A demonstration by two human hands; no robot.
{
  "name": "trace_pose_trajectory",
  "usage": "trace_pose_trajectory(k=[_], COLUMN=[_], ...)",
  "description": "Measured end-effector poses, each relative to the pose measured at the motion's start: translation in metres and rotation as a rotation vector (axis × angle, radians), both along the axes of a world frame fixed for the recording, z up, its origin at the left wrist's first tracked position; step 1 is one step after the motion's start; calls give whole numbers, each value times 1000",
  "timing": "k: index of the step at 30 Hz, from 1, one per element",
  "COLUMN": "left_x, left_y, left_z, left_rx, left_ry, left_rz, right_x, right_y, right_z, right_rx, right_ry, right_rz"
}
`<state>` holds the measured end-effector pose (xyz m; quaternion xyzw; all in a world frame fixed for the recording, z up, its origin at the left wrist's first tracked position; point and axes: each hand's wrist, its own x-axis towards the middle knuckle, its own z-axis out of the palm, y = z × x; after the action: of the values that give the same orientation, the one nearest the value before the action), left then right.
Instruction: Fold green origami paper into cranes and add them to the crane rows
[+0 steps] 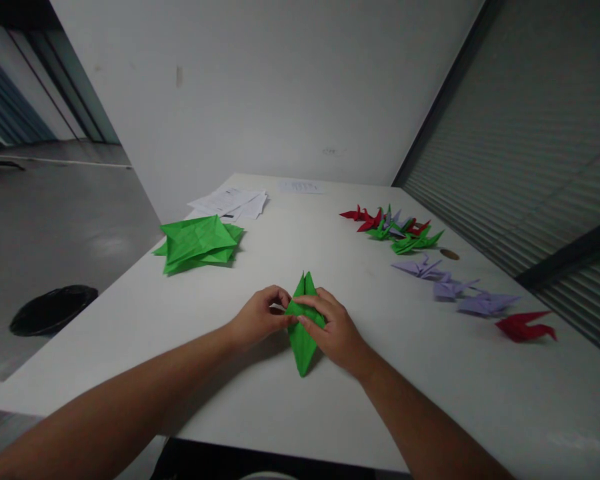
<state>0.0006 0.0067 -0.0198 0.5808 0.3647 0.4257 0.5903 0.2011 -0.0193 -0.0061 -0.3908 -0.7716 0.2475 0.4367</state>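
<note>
A green folded paper (304,343), shaped like a long diamond with a split upper point, lies on the white table in front of me. My left hand (263,317) pinches its left edge between thumb and fingers. From the other side, my right hand (335,327) grips the paper, thumb and fingers pressing over its middle. The paper's right corner is partly hidden under the right hand. Beyond my left hand rests a stack of creased green paper sheets (197,243).
Along the table's (300,423) right side lie a red paper crane (525,327), several purple cranes (487,303) and a mixed pile of cranes (410,240). Printed sheets (230,202) lie at the back left. A black-lined bin (53,310) stands on the floor, left. A wall (280,87) closes the far end.
</note>
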Motion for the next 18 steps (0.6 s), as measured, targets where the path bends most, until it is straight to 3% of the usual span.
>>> trace_pose_trajectory(k=[6,12,18], left_x=[-5,-3,-1], left_y=[6,3,3], left_z=[-3,-3,3], left_rx=[198,67,55], left_ry=[250,53,-101], left_rz=[114,106,153], right_x=[-2,-3,-2], right_y=[0,3,4], right_z=[-6,-23,-13], right_rx=[-16,-211,-247], right_ry=[58,319,233], right_rz=[-56,-71,-108])
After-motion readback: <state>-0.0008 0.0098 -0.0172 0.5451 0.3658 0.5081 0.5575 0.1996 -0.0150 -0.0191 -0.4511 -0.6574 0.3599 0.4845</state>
